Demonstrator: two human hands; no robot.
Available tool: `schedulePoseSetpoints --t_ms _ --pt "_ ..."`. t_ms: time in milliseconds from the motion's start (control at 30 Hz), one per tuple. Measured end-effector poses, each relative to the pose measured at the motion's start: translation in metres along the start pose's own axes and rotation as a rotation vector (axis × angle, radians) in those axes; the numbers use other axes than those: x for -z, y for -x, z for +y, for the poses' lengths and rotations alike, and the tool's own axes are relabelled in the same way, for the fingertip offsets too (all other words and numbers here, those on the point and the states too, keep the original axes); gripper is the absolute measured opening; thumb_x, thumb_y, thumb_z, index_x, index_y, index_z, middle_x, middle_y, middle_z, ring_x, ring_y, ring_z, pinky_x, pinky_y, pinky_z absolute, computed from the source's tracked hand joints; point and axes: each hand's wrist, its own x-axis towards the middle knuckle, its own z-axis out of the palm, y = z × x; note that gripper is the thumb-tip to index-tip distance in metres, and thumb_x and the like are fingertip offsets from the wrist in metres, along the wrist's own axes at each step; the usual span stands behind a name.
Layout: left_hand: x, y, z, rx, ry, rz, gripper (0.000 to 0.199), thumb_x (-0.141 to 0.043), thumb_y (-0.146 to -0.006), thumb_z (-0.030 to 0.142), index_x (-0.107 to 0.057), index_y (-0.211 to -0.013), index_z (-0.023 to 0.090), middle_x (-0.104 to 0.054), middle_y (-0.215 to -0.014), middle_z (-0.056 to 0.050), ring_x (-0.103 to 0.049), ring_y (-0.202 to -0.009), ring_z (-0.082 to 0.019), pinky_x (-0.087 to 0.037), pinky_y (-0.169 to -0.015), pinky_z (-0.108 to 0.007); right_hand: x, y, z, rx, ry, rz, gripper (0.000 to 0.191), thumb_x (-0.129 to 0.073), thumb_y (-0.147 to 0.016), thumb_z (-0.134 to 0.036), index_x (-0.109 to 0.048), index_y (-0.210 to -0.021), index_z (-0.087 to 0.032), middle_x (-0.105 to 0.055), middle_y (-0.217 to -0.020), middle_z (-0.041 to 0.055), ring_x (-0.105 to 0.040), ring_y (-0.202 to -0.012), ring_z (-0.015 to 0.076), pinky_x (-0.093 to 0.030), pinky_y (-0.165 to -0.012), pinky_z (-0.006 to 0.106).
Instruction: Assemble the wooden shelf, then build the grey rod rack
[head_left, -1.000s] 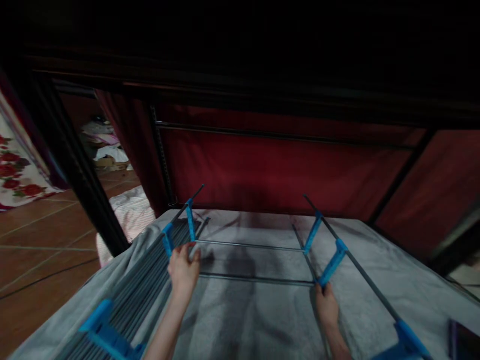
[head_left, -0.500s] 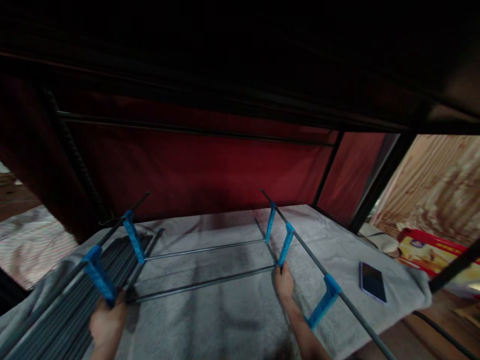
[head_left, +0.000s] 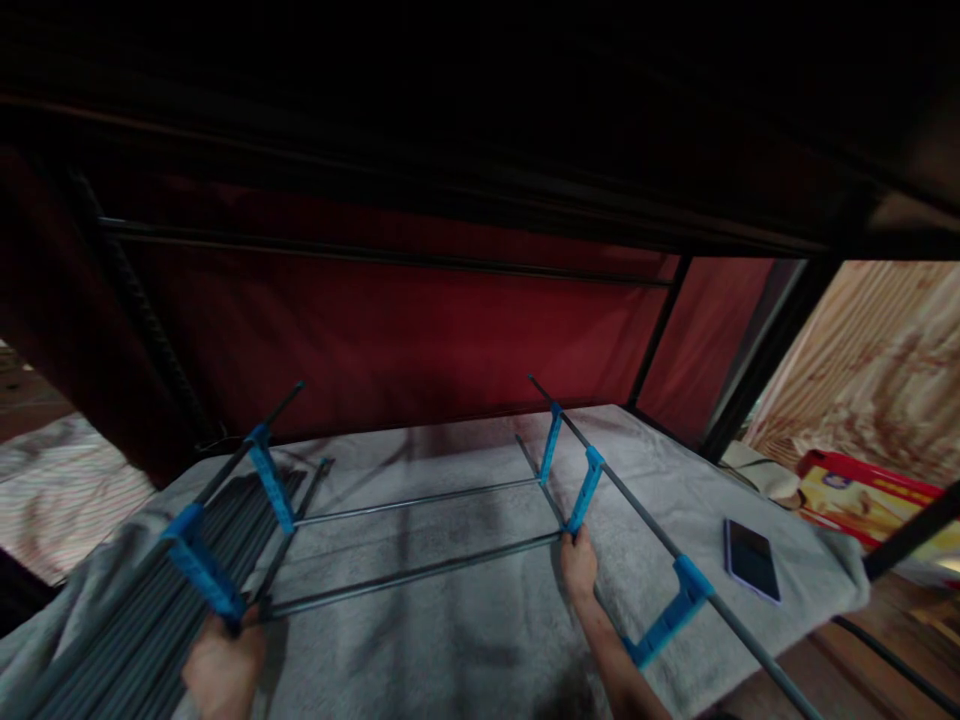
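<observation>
A rack frame of grey metal tubes and blue plastic connectors stands on a grey blanket (head_left: pixel 450 640). My left hand (head_left: pixel 225 665) is closed around the lower end of the near left blue connector (head_left: pixel 204 570), by the joint with the near cross tube (head_left: pixel 420 578). At that tube's other end, my right hand (head_left: pixel 579 568) grips the foot of a blue connector (head_left: pixel 586 490) on the right side. A second cross tube (head_left: pixel 420 502) lies farther back. Closer to me on the right, another blue connector (head_left: pixel 671 620) hangs tilted from the upper right tube (head_left: pixel 641 520).
Loose grey tubes (head_left: pixel 142 610) lie bundled at the left, partly under the frame. On the right are a phone (head_left: pixel 752 560) and a red and yellow package (head_left: pixel 862 500). Dark metal posts (head_left: pixel 772 350) and a low dark overhang (head_left: pixel 480 120) enclose the space, with red cloth (head_left: pixel 420 340) behind.
Both hands keep their hold on the rack frame. Hands and frame sit slightly farther right in the picture, and the view itself has shifted a little.
</observation>
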Motion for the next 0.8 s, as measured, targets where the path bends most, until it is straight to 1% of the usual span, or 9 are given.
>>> schedulePoseSetpoints --t_ms 100,167,233,367,433,467,533,667,800 --pt "-0.006 -0.001 0.003 0.087 -0.043 0.008 0.019 -0.047 -0.071 0.044 -0.039 -0.073 0.026 -0.04 -0.055 -0.001 -0.055 -0.062 -0.028 -0.045 -0.058 -0.037 0.002 -0.003 -0.002 -0.021 0.028 -0.005 0.036 -0.032 -0.094 -0.027 -0.054 -0.118 -0.013 -0.071 -0.103 0.0162 -0.069 -0.097 0.0264 -0.047 -0.08 0.032" --pt "-0.01 -0.003 0.002 0.076 -0.057 0.021 0.019 -0.047 -0.073 0.043 -0.04 -0.074 0.026 -0.039 -0.055 0.0 -0.056 -0.063 -0.028 -0.044 -0.059 -0.037 0.003 -0.005 -0.004 -0.031 0.061 -0.001 0.036 -0.033 -0.094 -0.026 -0.055 -0.118 -0.012 -0.071 -0.103 0.0174 -0.069 -0.097 0.0271 -0.048 -0.081 0.033" --pt "-0.013 -0.004 -0.001 0.034 -0.062 0.03 0.018 -0.048 -0.074 0.042 -0.042 -0.076 0.025 -0.04 -0.056 -0.001 -0.057 -0.063 -0.028 -0.043 -0.059 -0.036 0.003 -0.006 -0.006 -0.04 0.09 0.001 0.037 -0.033 -0.093 -0.026 -0.055 -0.118 -0.011 -0.071 -0.104 0.0181 -0.069 -0.097 0.0274 -0.048 -0.081 0.033" --pt "-0.014 0.002 -0.004 0.017 -0.051 0.051 0.015 -0.049 -0.078 0.034 -0.051 -0.086 0.022 -0.048 -0.06 -0.001 -0.057 -0.065 -0.026 -0.043 -0.061 -0.035 0.005 -0.001 -0.007 -0.038 0.119 -0.023 0.039 -0.031 -0.094 -0.029 -0.053 -0.119 -0.009 -0.071 -0.102 0.0197 -0.07 -0.093 0.0292 -0.049 -0.079 0.037" --pt "-0.014 0.006 -0.003 -0.044 0.005 0.065 0.019 -0.048 -0.081 0.032 -0.055 -0.093 0.019 -0.054 -0.066 -0.004 -0.06 -0.07 -0.026 -0.044 -0.065 -0.034 0.005 0.0 -0.004 -0.031 0.134 -0.045 0.042 -0.027 -0.094 -0.031 -0.052 -0.12 -0.009 -0.071 -0.1 0.0216 -0.07 -0.09 0.0309 -0.05 -0.076 0.038" --pt "-0.014 0.008 -0.003 -0.051 0.03 0.078 0.021 -0.048 -0.082 0.031 -0.057 -0.095 0.017 -0.057 -0.068 -0.006 -0.062 -0.072 -0.026 -0.044 -0.066 -0.034 0.004 0.0 -0.001 -0.028 0.14 -0.054 0.042 -0.027 -0.094 -0.032 -0.052 -0.12 -0.009 -0.071 -0.099 0.0222 -0.07 -0.089 0.0316 -0.05 -0.074 0.039" --pt "-0.016 0.01 -0.004 -0.066 0.084 0.099 0.024 -0.048 -0.083 0.028 -0.059 -0.099 0.014 -0.061 -0.072 -0.008 -0.064 -0.074 -0.026 -0.046 -0.068 -0.034 0.0 -0.003 0.006 -0.04 0.15 -0.026 0.043 -0.028 -0.094 -0.035 -0.054 -0.118 -0.011 -0.071 -0.096 0.0225 -0.07 -0.086 0.0334 -0.049 -0.069 0.039" --pt "-0.021 0.011 -0.009 -0.058 0.11 0.127 0.027 -0.047 -0.085 0.027 -0.06 -0.105 0.013 -0.067 -0.085 -0.012 -0.067 -0.084 -0.026 -0.048 -0.076 -0.033 -0.012 -0.011 0.019 -0.016 0.181 -0.008 0.05 -0.028 -0.093 -0.039 -0.055 -0.12 -0.008 -0.07 -0.094 0.0256 -0.069 -0.083 0.0369 -0.048 -0.064 0.04" --pt "-0.023 0.012 -0.013 -0.064 0.144 0.123 0.026 -0.047 -0.086 0.026 -0.06 -0.106 0.014 -0.069 -0.094 -0.014 -0.067 -0.092 -0.026 -0.049 -0.082 -0.033 -0.019 -0.014 0.024 -0.058 0.202 0.017 0.057 -0.027 -0.093 -0.043 -0.058 -0.121 -0.004 -0.069 -0.09 0.0278 -0.068 -0.082 0.0398 -0.048 -0.062 0.043"
